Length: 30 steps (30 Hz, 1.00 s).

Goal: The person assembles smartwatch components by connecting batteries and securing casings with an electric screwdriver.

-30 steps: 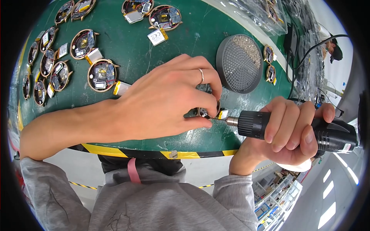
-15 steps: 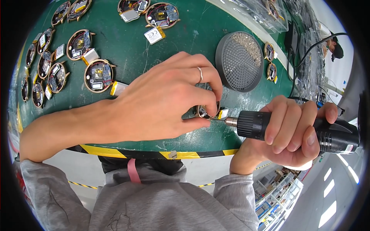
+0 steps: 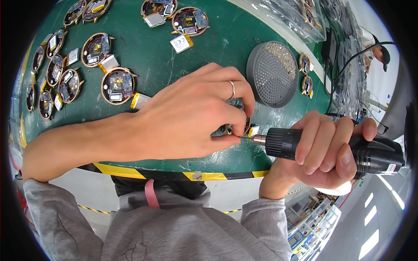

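Screwdriver (image 3: 281, 144) firm in right fingers (image 3: 323, 141), bit (image 3: 247, 138) beside left fingers (image 3: 235, 116) close around watch case (image 3: 228, 128).

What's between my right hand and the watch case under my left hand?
The head view shows the black screwdriver's front end, metal chuck and thin bit, plus a small battery.

Open green tabletop (image 3: 222, 52) beyond the grip of the left hand (image 3: 200, 113), gray dish (image 3: 278, 105) close past it at far right, small battery (image 3: 254, 130) and black screwdriver (image 3: 281, 143) barring the right, watch cases (image 3: 117, 85) crowding left, open strip nearer, toward the striped edge (image 3: 215, 176).
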### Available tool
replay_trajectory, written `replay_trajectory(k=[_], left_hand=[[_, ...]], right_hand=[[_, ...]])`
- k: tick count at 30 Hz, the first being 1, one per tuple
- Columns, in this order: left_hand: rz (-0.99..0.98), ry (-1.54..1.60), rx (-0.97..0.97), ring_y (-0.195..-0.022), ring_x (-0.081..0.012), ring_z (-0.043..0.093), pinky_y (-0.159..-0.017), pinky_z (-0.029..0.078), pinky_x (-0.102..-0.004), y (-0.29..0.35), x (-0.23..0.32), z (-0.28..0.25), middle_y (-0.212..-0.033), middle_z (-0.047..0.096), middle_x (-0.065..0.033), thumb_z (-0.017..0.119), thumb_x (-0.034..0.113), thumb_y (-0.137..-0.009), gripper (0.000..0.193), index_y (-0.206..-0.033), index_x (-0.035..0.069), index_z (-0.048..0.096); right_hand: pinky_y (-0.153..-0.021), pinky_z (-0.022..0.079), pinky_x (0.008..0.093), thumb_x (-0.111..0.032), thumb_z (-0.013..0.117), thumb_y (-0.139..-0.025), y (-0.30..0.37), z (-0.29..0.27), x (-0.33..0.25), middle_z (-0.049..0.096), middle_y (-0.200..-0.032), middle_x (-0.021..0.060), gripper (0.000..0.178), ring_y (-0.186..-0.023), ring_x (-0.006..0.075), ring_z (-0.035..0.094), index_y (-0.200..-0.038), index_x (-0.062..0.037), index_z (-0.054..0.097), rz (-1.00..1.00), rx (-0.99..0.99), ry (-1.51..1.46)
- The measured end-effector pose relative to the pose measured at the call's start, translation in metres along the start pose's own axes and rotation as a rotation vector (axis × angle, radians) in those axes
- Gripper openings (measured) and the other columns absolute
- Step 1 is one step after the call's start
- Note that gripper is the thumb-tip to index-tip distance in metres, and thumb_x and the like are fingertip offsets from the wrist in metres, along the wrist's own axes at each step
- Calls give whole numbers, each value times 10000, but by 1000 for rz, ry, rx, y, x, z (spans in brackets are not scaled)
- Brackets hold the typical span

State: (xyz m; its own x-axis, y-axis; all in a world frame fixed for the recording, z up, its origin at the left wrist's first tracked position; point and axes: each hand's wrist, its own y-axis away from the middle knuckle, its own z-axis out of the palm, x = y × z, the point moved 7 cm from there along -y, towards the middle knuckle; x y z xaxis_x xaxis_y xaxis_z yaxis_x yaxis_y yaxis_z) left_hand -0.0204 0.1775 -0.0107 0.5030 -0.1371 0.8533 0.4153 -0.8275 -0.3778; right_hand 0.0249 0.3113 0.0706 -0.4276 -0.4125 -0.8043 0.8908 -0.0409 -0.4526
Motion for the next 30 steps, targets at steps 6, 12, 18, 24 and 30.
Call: replay_trajectory(k=[6,12,18,24,30], left_hand=[[16,-42,12,-1079,-220,570,-873,441,-382,1,1,0,-1061,632,17,807,71,-675,182,-756,100,646],[14,-58,24,-1077,-218,571,-884,443,-384,2,2,-1,-1051,633,22,802,68,-673,180,-739,100,638],[-9,-159,71,-1129,-274,538,-931,434,-406,-2,3,-4,-1130,597,-56,831,126,-660,368,-965,80,630],[-6,-351,-13,-1168,-304,508,-978,430,-447,2,2,6,-1176,549,-76,849,195,-619,529,-1071,53,613],[-6,-296,-12,-1174,-301,507,-977,433,-439,2,3,4,-1160,546,-67,859,171,-588,511,-1039,53,650]], right_hand=[[-534,437,299,-17,479,-850,1,-1,0,473,-629,21,362,-433,122,455,-1212,-19,454,-8,30,28],[-521,431,294,-16,487,-846,1,0,2,468,-623,19,367,-427,121,448,-1212,-18,455,7,29,0],[-499,429,292,-14,469,-862,2,-1,2,460,-645,25,387,-433,123,443,-1249,-24,447,-12,-38,52],[-460,418,295,-3,444,-873,3,6,3,441,-660,28,409,-446,128,423,-1278,-63,444,-102,-130,330],[-481,423,292,-17,454,-873,3,10,0,448,-667,29,399,-464,129,439,-1268,-74,445,-40,-177,343]])
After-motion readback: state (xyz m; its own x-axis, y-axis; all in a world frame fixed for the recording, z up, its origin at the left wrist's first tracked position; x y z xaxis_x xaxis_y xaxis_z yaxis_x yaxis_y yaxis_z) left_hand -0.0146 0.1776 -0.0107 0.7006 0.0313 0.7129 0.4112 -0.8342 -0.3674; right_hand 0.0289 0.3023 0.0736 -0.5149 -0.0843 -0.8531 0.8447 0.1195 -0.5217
